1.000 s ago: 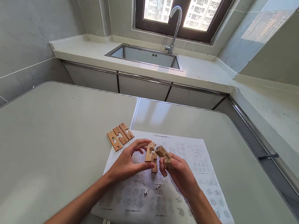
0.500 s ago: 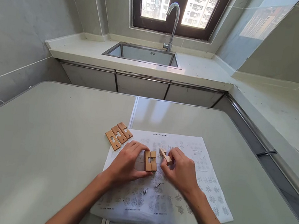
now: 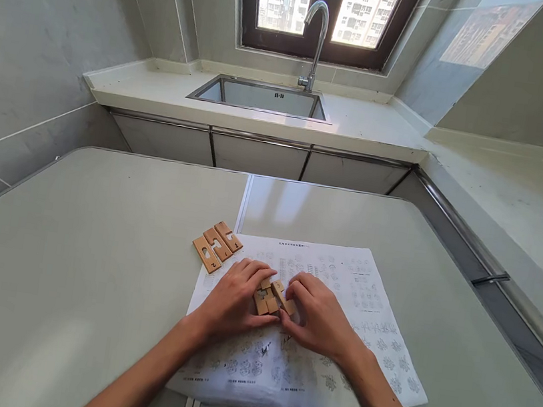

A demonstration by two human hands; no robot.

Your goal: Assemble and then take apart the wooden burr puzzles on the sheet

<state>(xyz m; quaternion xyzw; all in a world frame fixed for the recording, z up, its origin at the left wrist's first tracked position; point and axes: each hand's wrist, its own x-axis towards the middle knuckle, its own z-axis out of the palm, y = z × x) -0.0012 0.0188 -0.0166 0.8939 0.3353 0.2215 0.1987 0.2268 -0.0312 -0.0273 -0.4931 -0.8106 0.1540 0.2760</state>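
Thumb and fingers of my left hand (image 3: 237, 296) grip a small assembly of notched wooden puzzle pieces (image 3: 265, 299) above the printed sheet. On its right side, my right hand (image 3: 319, 313) pinches another notched wooden piece (image 3: 283, 297), which lies against the assembly at a slant. My fingertips hide parts of both. Three flat wooden pieces with cut-outs and dark numbers (image 3: 217, 247) lie side by side past my left hand, at the sheet's upper left corner. Under both hands spreads the white paper sheet (image 3: 378, 380), printed with small diagrams.
The pale table (image 3: 67, 255) has a seam down its middle. Beyond it stands a white counter (image 3: 364, 119) with a steel sink (image 3: 264, 111) and a curved tap (image 3: 320, 42) below a window. Tiled walls close in the left side, and a ledge (image 3: 516, 191) runs along the right.
My right hand has moved left, bringing its wooden piece from a small gap away up against the assembly. The assembly has turned slightly in my left hand.
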